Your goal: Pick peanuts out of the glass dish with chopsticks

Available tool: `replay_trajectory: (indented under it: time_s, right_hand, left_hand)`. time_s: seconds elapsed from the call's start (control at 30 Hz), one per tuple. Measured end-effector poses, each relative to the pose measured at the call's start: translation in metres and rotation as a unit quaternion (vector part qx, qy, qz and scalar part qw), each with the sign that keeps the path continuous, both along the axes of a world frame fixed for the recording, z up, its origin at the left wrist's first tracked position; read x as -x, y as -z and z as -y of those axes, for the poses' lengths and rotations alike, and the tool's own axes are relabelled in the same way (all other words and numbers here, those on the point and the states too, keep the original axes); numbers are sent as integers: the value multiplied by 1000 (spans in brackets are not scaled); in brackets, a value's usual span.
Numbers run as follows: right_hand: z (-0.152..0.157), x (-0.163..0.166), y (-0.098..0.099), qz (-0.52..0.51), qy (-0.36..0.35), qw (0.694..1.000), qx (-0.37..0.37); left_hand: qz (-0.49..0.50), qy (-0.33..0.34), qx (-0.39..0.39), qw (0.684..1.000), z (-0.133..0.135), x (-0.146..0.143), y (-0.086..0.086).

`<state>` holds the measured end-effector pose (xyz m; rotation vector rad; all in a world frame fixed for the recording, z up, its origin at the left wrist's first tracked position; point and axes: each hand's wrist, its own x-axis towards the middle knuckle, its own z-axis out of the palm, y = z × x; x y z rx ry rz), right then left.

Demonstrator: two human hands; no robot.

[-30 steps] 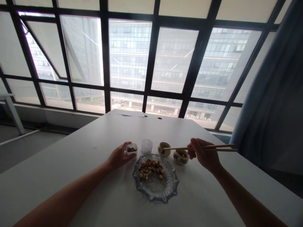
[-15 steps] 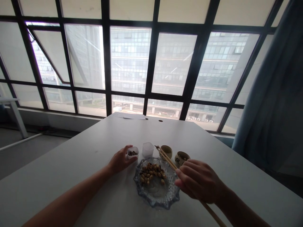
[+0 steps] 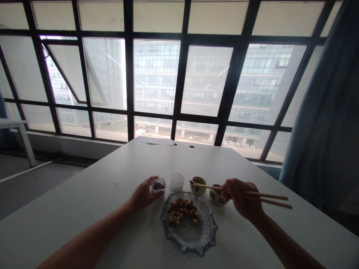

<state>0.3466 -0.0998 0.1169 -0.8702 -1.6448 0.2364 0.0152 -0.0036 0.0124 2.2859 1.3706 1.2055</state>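
chopsticks (image 3: 210,186) are in the r hand (image 3: 244,198), fingers closed round them, thick ends poking out past the hand to the r. thin ends point l, sticks close together there, tips just over the rim of the l ceramic cup (image 3: 198,190). small dark bit (image 3: 191,182) at the tips; can't tell if it's pinched or what it is.

l ceramic cup is beige w/ dark painted characters on its front. r ceramic cup (image 3: 215,197), similar look, sits beside it, nearer the r hand, partly behind the fingers.

l hand (image 3: 144,194) is clamped on a small plastic cup (image 3: 163,188), thumb on near side, finger at far side; cup's upright on the table w/ dark bits (image 3: 159,186) in it. second plastic cup (image 3: 177,184), whitish & see-through, stands btwn that one & the l ceramic cup, apart from the l hand.

in front of the row: glass dish (image 3: 190,249) w/ jagged rim, nearer the person. nuts (image 3: 176,215), tan & brown, heaped toward its far l part, one or so lying off to the r of the heap.

all on a white table (image 3: 134,239). far end has paper sheets (image 3: 157,141) & dark round holes (image 3: 192,147). beyond: black-framed windows (image 3: 157,74), one pane (image 3: 68,71) tilted open at l, bldg outside. blue-grey curtain (image 3: 314,130) at r, another table (image 3: 11,121) at far l.
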Motion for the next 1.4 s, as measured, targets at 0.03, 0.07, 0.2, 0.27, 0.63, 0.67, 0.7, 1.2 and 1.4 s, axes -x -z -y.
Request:
replay_trajectory:
  time_s: [0.03, 0.07, 0.2, 0.27, 0.63, 0.67, 0.7, 1.2, 1.4]
  right_hand:
    - [-5, -3, 2, -67, 8, 996, 52]
    - [-11, -7, 3, -126, 11, 987, 97]
    - [-35, -25, 8, -329, -1, 919, 220]
    - [-43, -34, 12, -378, -6, 893, 246]
    - [-53, -53, 22, -432, -46, 858, 274]
    - [-53, -52, 22, -435, -47, 857, 273]
    - [-53, -50, 22, -436, -44, 858, 269]
    - [-43, 85, 18, -227, -86, 946, 214]
    - [-42, 54, 8, -211, -75, 948, 224]
  left_hand:
    - [3, 1, -4, 1000, 0, 0, 0]
    - [6, 3, -8, 1000, 0, 1, 1]
    - [14, 10, -32, 999, -1, 2, 3]
    - [16, 11, -46, 999, -2, 2, 4]
    - [26, 37, -131, 990, 1, 1, -1]
    - [27, 40, -131, 990, 2, 1, -2]
    - [26, 40, -128, 991, 3, 0, -3]
    - [0, 46, -118, 992, 0, -2, 1]
    - [3, 46, -95, 994, 2, -4, 2]
